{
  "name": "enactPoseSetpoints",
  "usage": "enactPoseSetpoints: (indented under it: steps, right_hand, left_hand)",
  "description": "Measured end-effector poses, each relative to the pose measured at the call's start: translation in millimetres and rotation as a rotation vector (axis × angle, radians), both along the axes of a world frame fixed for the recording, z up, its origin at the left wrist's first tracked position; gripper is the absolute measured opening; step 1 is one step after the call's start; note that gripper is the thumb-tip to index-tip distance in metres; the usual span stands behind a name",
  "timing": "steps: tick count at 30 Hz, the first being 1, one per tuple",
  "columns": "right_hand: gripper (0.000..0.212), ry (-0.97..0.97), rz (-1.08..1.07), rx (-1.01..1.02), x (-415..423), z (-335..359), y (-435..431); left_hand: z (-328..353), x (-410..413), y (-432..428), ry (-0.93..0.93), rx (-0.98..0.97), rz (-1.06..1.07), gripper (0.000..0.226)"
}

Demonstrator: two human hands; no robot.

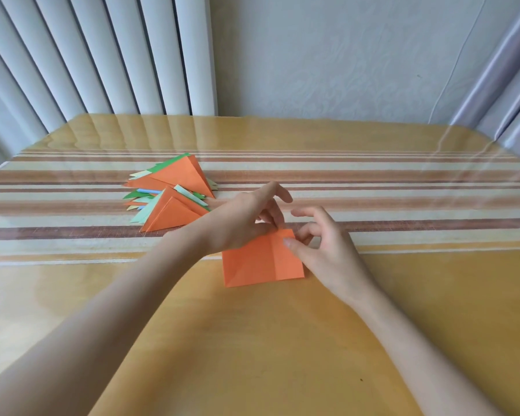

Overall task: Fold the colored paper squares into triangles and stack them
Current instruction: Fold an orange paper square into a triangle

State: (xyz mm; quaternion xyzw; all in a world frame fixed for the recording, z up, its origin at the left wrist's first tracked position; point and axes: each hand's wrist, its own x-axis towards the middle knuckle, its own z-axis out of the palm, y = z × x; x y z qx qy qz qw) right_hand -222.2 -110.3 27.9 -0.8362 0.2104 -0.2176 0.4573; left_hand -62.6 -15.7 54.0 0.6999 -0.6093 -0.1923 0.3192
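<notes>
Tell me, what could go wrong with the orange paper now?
The left hand and right hand pinch the orange paper only near its top corner, so the corners might slip and the crease could come out crooked. The pile of folded triangles beside the left arm lies loose and fanned out; a nudge could scatter it.

Glossy wooden table (252, 340) with striped runner (373, 187) (perhaps under clear film), white vertical blinds (102, 55) behind
</notes>
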Motion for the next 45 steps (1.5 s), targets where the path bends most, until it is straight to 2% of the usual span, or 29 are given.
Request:
enactPoseSetpoints:
  steps: [2, 4, 6, 8, 10, 13, 16, 17, 19, 21, 24, 27, 30, 33, 36, 40, 43, 45]
  right_hand:
    - [0.033, -0.033, -0.014, 0.032, 1, 0, 3]
    - [0.029, -0.085, -0.119, 0.031, 2, -4, 3]
    - [0.028, -0.156, -0.226, 0.144, 1, -7, 3]
    - [0.026, -0.208, -0.267, 0.338, 0, -6, 3]
    - [0.020, -0.208, -0.244, 0.414, 0, -4, 5]
    - [0.017, -0.164, -0.176, 0.371, 2, -3, 9]
    - [0.020, -0.139, -0.025, 0.313, -6, 1, 5]
    - [0.029, -0.096, 0.029, 0.208, -9, 0, 3]
    - [0.042, -0.019, 0.091, -0.146, -13, -5, 1]
    - [0.040, 0.006, 0.187, -0.423, -10, -17, 0]
    - [0.024, 0.004, 0.290, -0.614, -4, -27, 3]
    - [0.024, -0.075, 0.292, -0.748, -2, -25, 3]
    - [0.022, -0.112, 0.347, -0.870, -3, -26, 9]
    - [0.019, -0.095, 0.420, -0.925, -3, -28, 18]
    - [0.018, -0.093, 0.395, -0.955, -3, -26, 23]
    - [0.016, -0.121, 0.373, -0.948, -2, -28, 32]
    - [0.020, -0.071, 0.405, -0.758, 2, -31, 33]
    - [0.023, -0.041, 0.397, -0.551, 5, -29, 32]
  left_hand:
    - [-1, -7, 3, -0.022, -0.080, 0.024, 0.038]
    - [-9, -16, 14, -0.130, -0.221, 0.125, 0.040]
    - [-22, -29, 29, -0.354, -0.288, 0.190, 0.057]
    - [-36, -40, 40, -0.652, -0.298, 0.202, 0.061]
    - [-46, -46, 44, -0.845, -0.317, 0.202, 0.044]
    - [-51, -43, 42, -0.948, -0.445, 0.220, 0.007]
    - [-46, -31, 51, -0.904, -0.493, 0.248, 0.012]
    - [-45, -24, 57, -0.867, -0.496, 0.241, 0.012]
    - [-44, -13, 68, -0.793, -0.483, 0.175, 0.013]
    - [-49, -4, 78, -0.720, -0.432, 0.088, 0.013]
    - [-56, 0, 87, -0.613, -0.325, 0.011, 0.018]
    - [-57, 2, 91, -0.570, -0.256, 0.016, 0.013]
    - [-56, 2, 96, -0.574, -0.179, 0.050, 0.024]
    - [-53, -2, 103, -0.630, -0.119, 0.067, 0.031]
    - [-52, -11, 106, -0.674, -0.095, 0.091, 0.042]
    - [-52, -16, 107, -0.756, -0.225, 0.107, 0.035]
    - [-53, -14, 112, -0.757, -0.254, 0.149, 0.033]
    - [-55, -15, 119, -0.657, -0.219, 0.208, 0.034]
